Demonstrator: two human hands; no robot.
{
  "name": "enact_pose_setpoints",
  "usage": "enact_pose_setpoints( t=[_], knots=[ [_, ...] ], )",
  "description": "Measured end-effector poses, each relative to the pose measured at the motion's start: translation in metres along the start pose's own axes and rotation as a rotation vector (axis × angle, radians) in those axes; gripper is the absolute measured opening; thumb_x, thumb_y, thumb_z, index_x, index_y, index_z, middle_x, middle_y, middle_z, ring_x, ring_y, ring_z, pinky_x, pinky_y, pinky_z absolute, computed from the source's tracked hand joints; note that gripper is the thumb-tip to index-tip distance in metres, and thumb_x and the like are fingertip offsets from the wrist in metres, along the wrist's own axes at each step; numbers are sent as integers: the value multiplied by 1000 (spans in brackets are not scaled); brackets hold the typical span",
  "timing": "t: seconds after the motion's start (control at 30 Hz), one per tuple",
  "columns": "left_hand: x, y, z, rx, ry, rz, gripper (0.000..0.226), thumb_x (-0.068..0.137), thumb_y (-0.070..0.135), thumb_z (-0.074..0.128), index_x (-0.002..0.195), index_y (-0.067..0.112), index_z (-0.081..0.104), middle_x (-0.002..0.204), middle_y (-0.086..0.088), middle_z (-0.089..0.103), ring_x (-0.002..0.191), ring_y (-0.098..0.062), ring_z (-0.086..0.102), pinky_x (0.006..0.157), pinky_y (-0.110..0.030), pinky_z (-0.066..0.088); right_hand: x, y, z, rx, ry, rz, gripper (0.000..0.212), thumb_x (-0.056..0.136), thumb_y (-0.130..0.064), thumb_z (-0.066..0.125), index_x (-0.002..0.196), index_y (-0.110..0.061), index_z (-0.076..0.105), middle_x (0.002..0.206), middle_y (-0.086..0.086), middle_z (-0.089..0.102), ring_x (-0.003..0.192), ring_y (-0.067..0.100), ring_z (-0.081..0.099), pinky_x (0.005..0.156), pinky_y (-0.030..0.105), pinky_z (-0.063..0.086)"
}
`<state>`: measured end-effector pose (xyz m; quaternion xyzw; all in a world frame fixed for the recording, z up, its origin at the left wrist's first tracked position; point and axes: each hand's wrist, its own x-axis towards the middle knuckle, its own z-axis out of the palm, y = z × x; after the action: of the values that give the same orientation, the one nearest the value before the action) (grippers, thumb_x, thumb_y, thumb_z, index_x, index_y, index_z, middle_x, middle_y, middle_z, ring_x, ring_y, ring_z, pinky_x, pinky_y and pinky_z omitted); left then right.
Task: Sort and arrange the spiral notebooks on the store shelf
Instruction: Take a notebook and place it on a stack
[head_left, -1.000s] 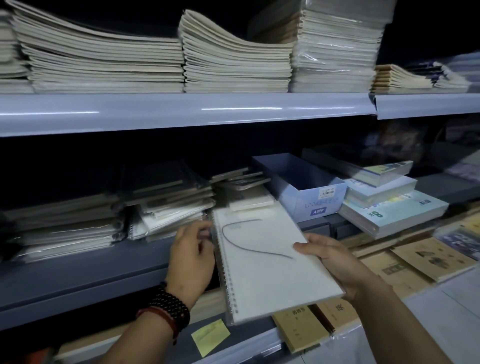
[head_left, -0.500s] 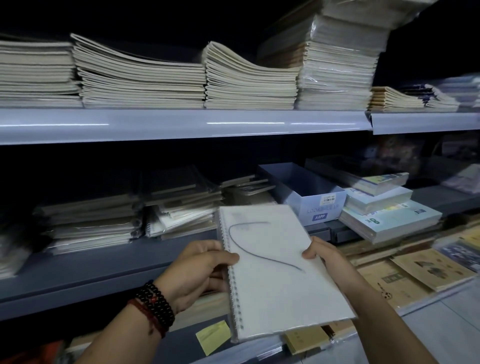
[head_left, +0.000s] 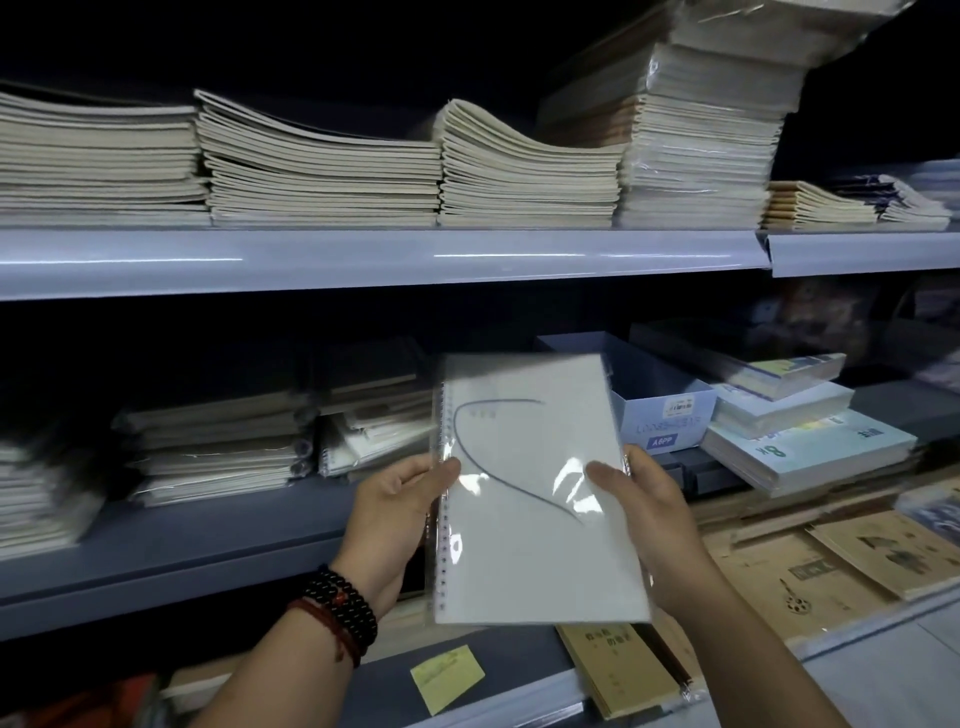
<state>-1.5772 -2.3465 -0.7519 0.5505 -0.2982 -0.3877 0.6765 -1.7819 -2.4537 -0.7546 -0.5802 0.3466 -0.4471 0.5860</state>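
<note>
The left hand (head_left: 400, 514) and right hand (head_left: 649, 514) each close their grip on an edge of the white plastic-wrapped spiral notebook (head_left: 530, 551), held before the grey metal shelf (head_left: 208, 540). It is not yet shelved, and the wrapped notebook stacks (head_left: 218, 452) there look untidy.

Hidden behind spiral notebook (head_left: 535, 493): left hand (head_left: 395, 499), right hand (head_left: 644, 499), all but thumbs. Label on blue box (head_left: 660, 415), right of notebook, too small to read. Left of notebook, stacks (head_left: 218, 447) blurred; leftmost cut by edge.
</note>
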Motion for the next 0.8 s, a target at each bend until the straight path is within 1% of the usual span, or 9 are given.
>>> enact_pose_setpoints(
  t=[0.1,0.17,0.3,0.37,0.43,0.53,0.6,0.67,0.8],
  knots=[
    [2,5,-2,23,59,132,16,90,23,73,101,13,78,104,-5,78,96,-21,73,84,-30,54,2,-1,9,-58,64,-108,25,96,-30,63,102,-6,62,94,12,74,83,30,71,75,46,57],
    [6,8,-5,87,133,238,16,83,28,79,99,24,80,104,0,76,97,-14,71,84,-22,52,2,-4,10,-95,111,-207,34,91,-37,65,96,-4,60,90,11,72,83,28,69,72,42,56],
    [5,17,-7,95,145,367,25,85,24,75,109,26,75,71,0,69,61,-9,57,58,-17,48,3,-10,11,-252,234,-498,33,83,-39,68,73,-10,58,86,12,49,74,21,50,67,23,41],
    [3,19,-6,80,94,411,22,91,19,67,111,20,75,81,-7,75,62,-18,60,57,-24,50,5,-9,12,-252,257,-552,26,84,-34,70,68,-18,57,83,11,45,71,19,46,65,21,38],
    [2,20,-8,7,32,412,21,99,14,58,112,17,75,97,-12,77,75,-29,69,63,-28,57,8,-4,13,-212,233,-583,8,88,-23,71,83,-29,70,88,9,54,79,10,54,72,18,44],
    [2,25,-12,-216,-46,242,32,101,23,49,116,10,74,118,-14,73,96,-27,72,70,-35,59,9,6,8,-185,141,-648,34,90,7,66,114,-17,71,110,8,63,108,18,62,94,27,48],
    [1,27,-13,-260,-76,132,37,93,30,56,117,7,72,120,-13,72,97,-22,70,73,-33,54,7,5,9,-189,114,-652,36,85,9,62,114,-11,69,113,10,62,108,12,60,92,19,46],
    [1,24,-13,-213,-63,121,31,85,21,67,113,10,74,115,-15,74,94,-23,70,74,-31,55,7,4,11,-117,124,-592,34,82,3,58,110,-11,70,111,9,64,102,10,62,86,16,47],
    [3,16,-13,-220,-34,88,29,85,-2,68,107,15,77,99,-16,69,85,-24,65,76,-34,56,9,-1,11,220,138,-262,29,89,5,57,106,-13,73,96,0,73,81,21,67,66,31,53]
  ],
)
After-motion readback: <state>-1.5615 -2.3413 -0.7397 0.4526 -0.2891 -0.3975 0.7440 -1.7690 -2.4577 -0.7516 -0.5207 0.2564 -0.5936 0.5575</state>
